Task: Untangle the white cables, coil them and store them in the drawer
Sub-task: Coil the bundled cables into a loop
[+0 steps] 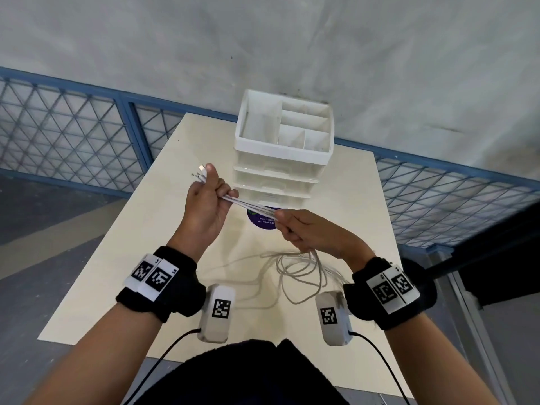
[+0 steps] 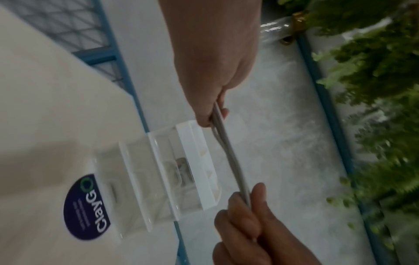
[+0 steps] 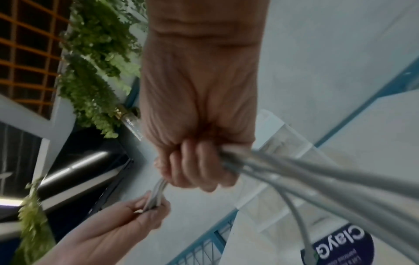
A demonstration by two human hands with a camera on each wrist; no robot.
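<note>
- Cables (image 1: pixel 251 205), white and bunched, stretch taut between both hands above the middle of the desk (image 1: pixel 117 235).
- Left hand (image 1: pixel 204 206) clenches the bundle, plug ends sticking out past its thumb.
- Right hand (image 1: pixel 306 232) grips the same strands; the slack falls in loose loops toward the desk's near edge.
- Drawer unit (image 1: pixel 280 171) stands at the far edge, drawers closed, behind a purple sticker (image 1: pixel 263 220).

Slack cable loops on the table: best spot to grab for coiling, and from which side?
Probably the top of the loose loops, just below the right hand, reaching down from above. The strands run bunched there; farther out they fan flat over the table.
</note>
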